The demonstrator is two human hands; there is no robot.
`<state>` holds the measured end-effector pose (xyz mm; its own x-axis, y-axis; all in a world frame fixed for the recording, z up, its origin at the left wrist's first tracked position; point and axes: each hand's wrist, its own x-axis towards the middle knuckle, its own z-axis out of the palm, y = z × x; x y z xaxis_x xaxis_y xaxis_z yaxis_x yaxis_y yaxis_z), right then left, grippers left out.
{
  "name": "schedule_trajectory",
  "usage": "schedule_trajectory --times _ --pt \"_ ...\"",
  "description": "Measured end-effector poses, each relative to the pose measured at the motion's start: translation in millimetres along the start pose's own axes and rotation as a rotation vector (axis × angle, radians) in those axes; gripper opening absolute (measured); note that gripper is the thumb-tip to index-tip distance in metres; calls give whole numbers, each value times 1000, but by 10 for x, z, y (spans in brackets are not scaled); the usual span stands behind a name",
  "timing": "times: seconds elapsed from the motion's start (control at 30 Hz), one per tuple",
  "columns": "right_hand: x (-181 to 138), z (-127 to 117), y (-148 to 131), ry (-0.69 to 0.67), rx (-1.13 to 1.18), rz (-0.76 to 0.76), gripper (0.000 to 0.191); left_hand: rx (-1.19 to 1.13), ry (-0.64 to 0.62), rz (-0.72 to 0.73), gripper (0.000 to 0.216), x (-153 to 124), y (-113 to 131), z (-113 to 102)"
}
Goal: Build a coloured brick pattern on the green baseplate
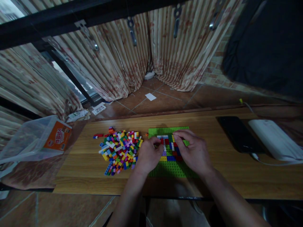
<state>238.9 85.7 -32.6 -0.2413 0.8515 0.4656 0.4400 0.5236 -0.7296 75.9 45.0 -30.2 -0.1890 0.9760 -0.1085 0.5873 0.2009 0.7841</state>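
On the wooden table a green baseplate (170, 170) carries rows of building bricks (169, 140) in white, red, blue, purple and yellow. My left hand (150, 153) is over the plate's left side, its thumb and forefinger closed together near a red brick; whether they grip it is hard to see. At the right of the built rows, my right hand (195, 149) has its fingertips pinched at the far edge of the bricks, and what lies between them is too small to name. Both hands cover parts of the plate and the bricks.
A heap of loose bricks (121, 149) in mixed colours spreads left of the plate. Farther left stands a clear plastic box (30, 138) with an orange label. To the right lie a black phone (239, 134) and a white power bank (274, 138) with a cable.
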Motion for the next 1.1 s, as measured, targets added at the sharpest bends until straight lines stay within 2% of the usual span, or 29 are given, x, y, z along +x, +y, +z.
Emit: schedule_trajectory --times 0.23,0.5,0.7,0.97,1.1 --pt "-3 10 -4 -6 -2 -8 21 56 23 -1 21 -1 2 12" --pt "-5 18 13 14 2 -25 18 -41 -27 -32 20 3 -62 29" --pt "-14 22 37 6 0 -34 18 -114 -63 34 16 13 -129 10" --pt "-12 20 24 -15 -8 -9 20 -159 -57 13 15 25 -137 32" --pt "-25 46 63 -58 -32 16 22 -141 -17 -53 18 31 -131 66"
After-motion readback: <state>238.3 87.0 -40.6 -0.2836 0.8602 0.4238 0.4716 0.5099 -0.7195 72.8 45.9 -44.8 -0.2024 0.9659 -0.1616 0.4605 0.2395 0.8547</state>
